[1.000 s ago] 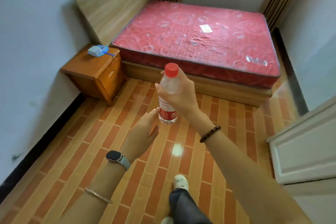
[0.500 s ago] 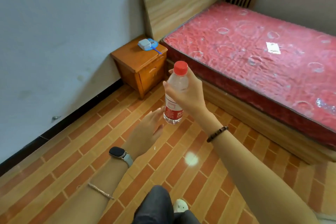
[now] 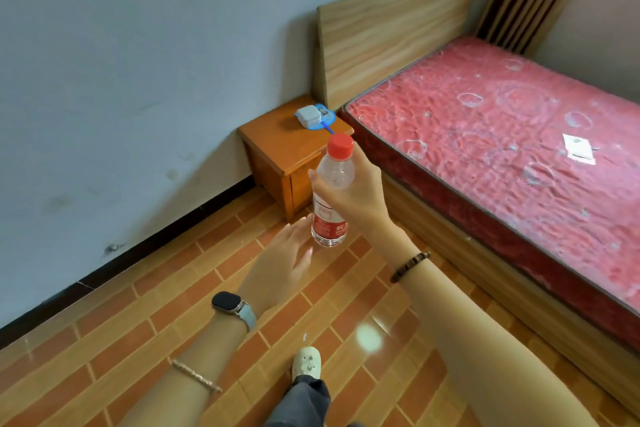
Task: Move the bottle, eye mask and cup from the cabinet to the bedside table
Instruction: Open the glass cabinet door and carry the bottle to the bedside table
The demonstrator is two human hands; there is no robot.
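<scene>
Bedside table (image 3: pixel 277 137) nearer now; right hand (image 3: pixel 358 196) grips bottle (image 3: pixel 329 222) (upright), left hand (image 3: pixel 280 267) relaxed, empty.

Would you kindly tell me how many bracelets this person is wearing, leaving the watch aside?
2. A thin chain bracelet lies on the left forearm, nearer the elbow than the watch; a dark beaded bracelet circles the right wrist. Higher up, the arms leave the frame.

The bottle (image 3: pixel 325 204) is clear, smooth plastic with a glossy red label (image 3: pixel 329 226). The bedside table (image 3: pixel 277 146) is varnished orange wood, the headboard (image 3: pixel 391 21) paler and matt (grain plain). The floor tiles (image 3: pixel 173 288) gleam; the mattress (image 3: pixel 485 135) looks quilted, shiny.
</scene>
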